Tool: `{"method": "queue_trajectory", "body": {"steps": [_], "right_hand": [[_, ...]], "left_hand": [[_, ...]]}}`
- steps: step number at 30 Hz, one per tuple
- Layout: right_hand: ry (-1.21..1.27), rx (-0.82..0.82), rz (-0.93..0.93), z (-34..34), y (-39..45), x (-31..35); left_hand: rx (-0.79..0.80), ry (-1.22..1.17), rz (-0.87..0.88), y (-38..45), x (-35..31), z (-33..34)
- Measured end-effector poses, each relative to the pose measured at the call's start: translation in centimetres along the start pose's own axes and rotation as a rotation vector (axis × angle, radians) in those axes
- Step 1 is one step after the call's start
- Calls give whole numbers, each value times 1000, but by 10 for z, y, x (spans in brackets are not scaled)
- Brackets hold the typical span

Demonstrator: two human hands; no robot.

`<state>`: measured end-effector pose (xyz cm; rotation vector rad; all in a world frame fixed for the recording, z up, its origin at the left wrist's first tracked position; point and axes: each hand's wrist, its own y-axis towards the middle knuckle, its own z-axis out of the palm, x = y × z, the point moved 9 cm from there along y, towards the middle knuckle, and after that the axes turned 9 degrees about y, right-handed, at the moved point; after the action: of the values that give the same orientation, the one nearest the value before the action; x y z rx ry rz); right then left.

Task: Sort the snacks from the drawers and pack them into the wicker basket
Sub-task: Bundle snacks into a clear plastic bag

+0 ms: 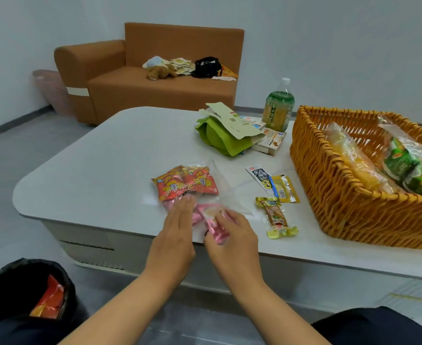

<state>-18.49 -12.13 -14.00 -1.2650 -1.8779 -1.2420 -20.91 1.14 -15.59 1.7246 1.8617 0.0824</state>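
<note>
Head view: clear bag (192, 192) holds red and pink snack packets.

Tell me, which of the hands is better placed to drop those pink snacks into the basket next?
Probably the right hand: it already grips the pink snack packets, and the wicker basket sits on its side of the table. The left hand lies flat on the clear bag, farther away.

Script on clear snack bag (195, 188), bottle (277, 108) label: both illegible.
</note>
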Motion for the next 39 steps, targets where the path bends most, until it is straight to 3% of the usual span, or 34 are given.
{"method": "queue_trajectory", "body": {"steps": [6, 14, 19, 28, 33, 39], "right_hand": [[-75, 3, -27, 23, 15, -5], [45, -115, -111, 7, -8, 36], [14, -63, -141, 23, -4, 25], [4, -11, -83, 28, 11, 27], [134, 25, 15, 10, -19, 37], [98, -66, -108, 5, -25, 37]], "left_hand": [[59, 36, 60, -2, 3, 3], [-21, -73, -26, 6, 15, -10], [-64, -141, -45, 10, 10, -23], [-96, -149, -84, 9, 22, -36], [-85, -194, -133, 12, 34, -32], [-107, -244, -154, 12, 32, -28]]}}
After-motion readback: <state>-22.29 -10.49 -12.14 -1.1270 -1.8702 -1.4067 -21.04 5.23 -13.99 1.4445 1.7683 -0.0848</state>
